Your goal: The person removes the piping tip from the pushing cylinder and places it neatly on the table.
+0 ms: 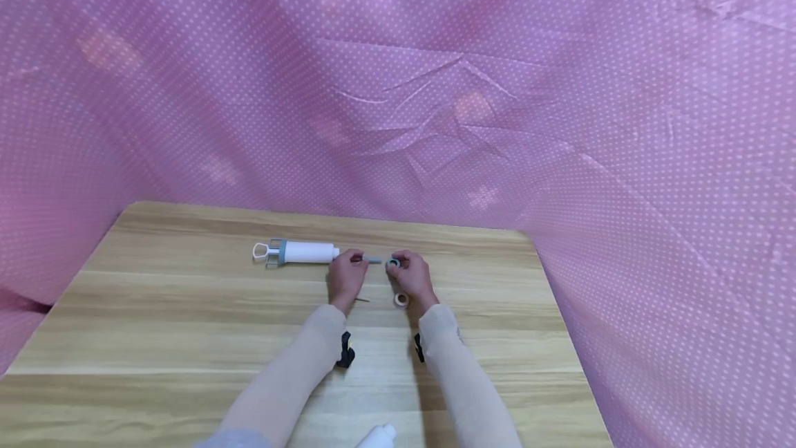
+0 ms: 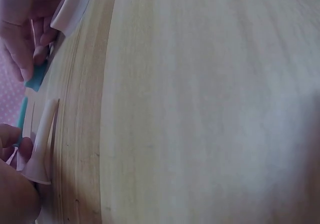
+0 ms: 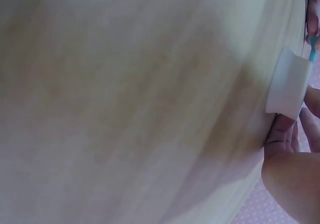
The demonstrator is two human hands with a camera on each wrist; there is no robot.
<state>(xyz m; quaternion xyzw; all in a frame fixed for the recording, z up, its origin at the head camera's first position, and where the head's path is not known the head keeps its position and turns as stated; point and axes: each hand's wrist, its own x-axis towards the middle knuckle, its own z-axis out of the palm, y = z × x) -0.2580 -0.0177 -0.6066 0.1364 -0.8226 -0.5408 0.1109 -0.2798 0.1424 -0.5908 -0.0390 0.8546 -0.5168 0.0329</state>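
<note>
My left hand (image 1: 348, 277) pinches a thin teal rod-like piece (image 1: 372, 260), which points toward the right hand. In my right hand (image 1: 414, 278), fingers and thumb hold a small teal ring (image 1: 393, 263); the ring and rod are apart. A white ring (image 3: 290, 86) rests on the wood beside the right hand. Close by the left hand lies a pale tapered nozzle (image 2: 45, 139) with a flared base. Left of that hand lies a large white syringe-like tube (image 1: 309, 252) with a teal collar (image 1: 282, 252) and a white loop handle (image 1: 261, 252).
A white bottle-like piece (image 1: 377, 436) shows at the near edge of view, between the forearms. All this is on a wooden table (image 1: 155, 337). Pink dotted cloth (image 1: 398, 88) hangs behind the table and along its sides.
</note>
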